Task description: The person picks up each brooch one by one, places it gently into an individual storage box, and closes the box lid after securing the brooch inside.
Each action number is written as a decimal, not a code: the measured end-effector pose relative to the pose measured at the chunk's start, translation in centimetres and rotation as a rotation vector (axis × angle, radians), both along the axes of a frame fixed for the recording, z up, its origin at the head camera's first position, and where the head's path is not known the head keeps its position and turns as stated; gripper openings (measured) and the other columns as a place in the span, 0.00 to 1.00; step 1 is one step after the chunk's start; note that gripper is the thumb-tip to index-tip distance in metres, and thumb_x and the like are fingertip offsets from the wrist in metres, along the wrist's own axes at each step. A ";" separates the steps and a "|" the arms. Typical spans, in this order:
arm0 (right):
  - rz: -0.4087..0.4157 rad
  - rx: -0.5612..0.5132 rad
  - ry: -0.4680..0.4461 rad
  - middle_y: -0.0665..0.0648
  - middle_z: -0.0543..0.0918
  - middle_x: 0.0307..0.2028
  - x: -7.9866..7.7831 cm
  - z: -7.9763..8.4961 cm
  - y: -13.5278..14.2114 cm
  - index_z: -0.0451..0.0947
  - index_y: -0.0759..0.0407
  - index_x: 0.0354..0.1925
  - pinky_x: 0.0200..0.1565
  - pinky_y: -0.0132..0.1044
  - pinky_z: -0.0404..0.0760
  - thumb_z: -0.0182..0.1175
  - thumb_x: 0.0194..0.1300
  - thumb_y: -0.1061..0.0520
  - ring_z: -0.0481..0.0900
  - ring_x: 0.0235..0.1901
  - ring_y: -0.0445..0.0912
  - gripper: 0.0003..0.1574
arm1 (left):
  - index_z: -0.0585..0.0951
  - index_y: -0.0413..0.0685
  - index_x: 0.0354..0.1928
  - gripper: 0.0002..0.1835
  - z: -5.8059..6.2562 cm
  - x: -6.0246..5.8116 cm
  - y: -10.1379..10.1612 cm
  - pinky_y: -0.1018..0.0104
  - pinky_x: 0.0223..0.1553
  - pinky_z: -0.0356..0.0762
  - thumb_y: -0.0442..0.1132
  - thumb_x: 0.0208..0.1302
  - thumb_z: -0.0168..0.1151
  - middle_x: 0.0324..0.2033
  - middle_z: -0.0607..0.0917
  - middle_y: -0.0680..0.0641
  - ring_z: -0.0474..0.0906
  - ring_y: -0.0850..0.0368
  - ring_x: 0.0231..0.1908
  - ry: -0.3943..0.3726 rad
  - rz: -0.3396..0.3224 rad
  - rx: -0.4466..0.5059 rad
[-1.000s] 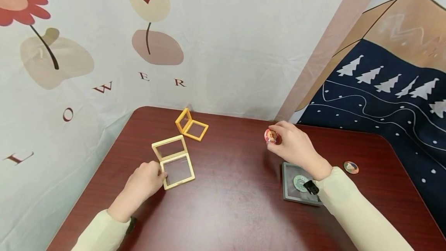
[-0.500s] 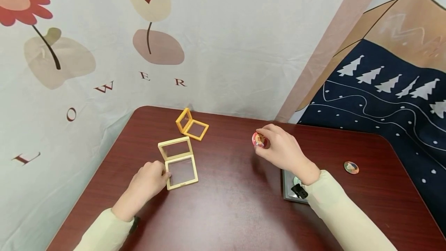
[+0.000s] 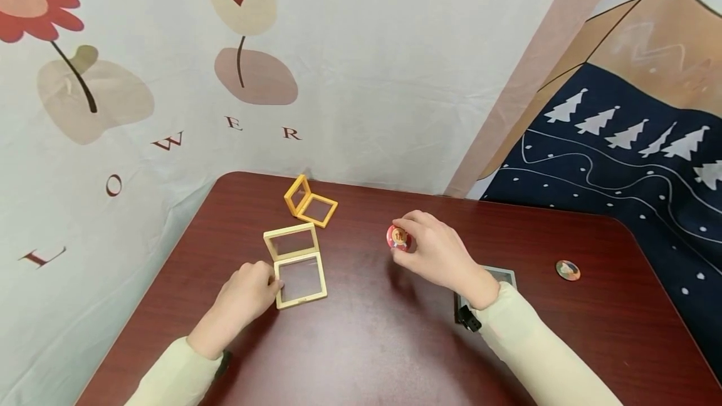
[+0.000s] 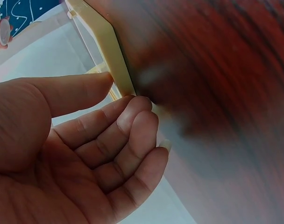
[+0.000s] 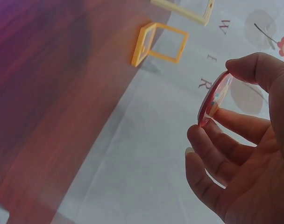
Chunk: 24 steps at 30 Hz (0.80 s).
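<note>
My left hand [image 3: 245, 293] pinches the left edge of a pale yellow hinged display frame [image 3: 302, 300] between thumb and fingers. The frame stands open, its lid tilted up at the back, clear film in both halves. In the left wrist view, thumb and fingertips meet at the frame's edge [image 4: 115, 56]. My right hand [image 3: 437, 254] holds a red round chip [image 3: 398, 238] by its rim, above the table and right of the frame. The right wrist view shows the chip [image 5: 214, 99] nearly edge-on between thumb and fingers.
A smaller orange hinged frame [image 3: 313, 223] stands open behind the yellow one. Under my right forearm lies a grey display frame [image 3: 502, 273], mostly hidden. A multicoloured round chip [image 3: 568, 270] lies at the right on the brown table [image 3: 361, 343]. Printed cloths hang behind.
My right hand has carried the red chip leftward and slightly nearer, towards the yellow frame. The left hand has slid that frame a little to the right.
</note>
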State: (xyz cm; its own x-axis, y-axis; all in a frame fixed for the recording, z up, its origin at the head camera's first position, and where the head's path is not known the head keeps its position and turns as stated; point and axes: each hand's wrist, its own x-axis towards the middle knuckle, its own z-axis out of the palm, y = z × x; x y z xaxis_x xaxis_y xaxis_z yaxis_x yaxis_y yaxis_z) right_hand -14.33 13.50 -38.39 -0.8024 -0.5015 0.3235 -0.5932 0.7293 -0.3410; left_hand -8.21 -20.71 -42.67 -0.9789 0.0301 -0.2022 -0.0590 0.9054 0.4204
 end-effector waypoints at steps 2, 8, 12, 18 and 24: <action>0.011 0.002 0.003 0.53 0.84 0.48 0.2 0.0 -0.5 0.86 0.59 0.55 0.40 0.43 0.83 0.72 0.56 0.54 0.82 0.45 0.48 0.27 | 0.76 0.49 0.18 0.19 0.0 0.1 0.0 0.62 0.21 0.63 0.36 0.69 0.69 0.16 0.67 0.51 0.65 0.55 0.18 0.005 0.000 0.000; 0.045 0.003 0.001 0.52 0.84 0.48 0.7 -0.3 -1.7 0.87 0.60 0.55 0.42 0.43 0.83 0.71 0.54 0.55 0.82 0.46 0.47 0.28 | 0.77 0.49 0.19 0.19 0.1 0.2 0.3 0.60 0.22 0.64 0.36 0.69 0.69 0.16 0.67 0.51 0.65 0.55 0.19 0.005 -0.005 -0.004; 0.062 0.002 -0.004 0.52 0.84 0.48 1.1 -0.5 -2.6 0.86 0.60 0.55 0.43 0.43 0.83 0.71 0.54 0.55 0.82 0.46 0.46 0.29 | 0.75 0.49 0.17 0.21 0.1 0.3 0.5 0.60 0.21 0.64 0.36 0.69 0.69 0.15 0.66 0.52 0.64 0.56 0.19 0.003 -0.012 -0.013; 0.112 0.023 -0.017 0.51 0.84 0.49 1.7 -1.0 -4.4 0.86 0.60 0.56 0.45 0.42 0.83 0.71 0.55 0.53 0.81 0.48 0.45 0.30 | 0.76 0.49 0.17 0.20 -0.2 0.5 0.7 0.60 0.22 0.63 0.36 0.68 0.70 0.15 0.66 0.52 0.63 0.56 0.19 0.021 -0.020 -0.014; 0.166 0.014 -0.009 0.51 0.84 0.48 2.4 -1.4 -6.3 0.86 0.59 0.55 0.43 0.40 0.82 0.71 0.54 0.52 0.81 0.46 0.44 0.29 | 0.79 0.49 0.19 0.18 -0.2 0.9 1.1 0.61 0.21 0.64 0.36 0.68 0.71 0.15 0.70 0.52 0.65 0.56 0.19 0.034 -0.032 -0.022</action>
